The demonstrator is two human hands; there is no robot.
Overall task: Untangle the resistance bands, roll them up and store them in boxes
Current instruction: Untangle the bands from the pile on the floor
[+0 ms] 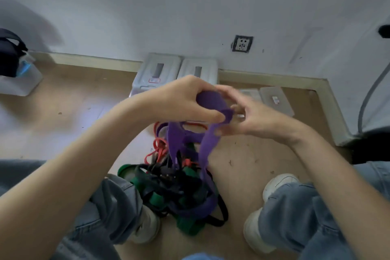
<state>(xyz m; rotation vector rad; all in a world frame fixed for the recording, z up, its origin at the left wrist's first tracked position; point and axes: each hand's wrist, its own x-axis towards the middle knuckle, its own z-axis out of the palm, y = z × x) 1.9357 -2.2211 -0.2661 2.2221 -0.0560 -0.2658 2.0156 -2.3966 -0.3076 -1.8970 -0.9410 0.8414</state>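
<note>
Both hands, left hand (185, 101) and right hand (251, 118), apparently rolling purple band (211, 101).

No legible text anywhere. Left storage box (158, 72) by wall: small red-outlined label on lid, content blurred, unreadable. Clear lid (275, 99) on floor at right: small white-and-red sticker, too small to read. Second sticker partly visible behind right hand (256, 119), also unreadable. Wall socket (242, 43): pin holes only, no markings readable. No brand or numbers visible on purple band (211, 101) or on tangled bands (179, 183) on floor.
</note>
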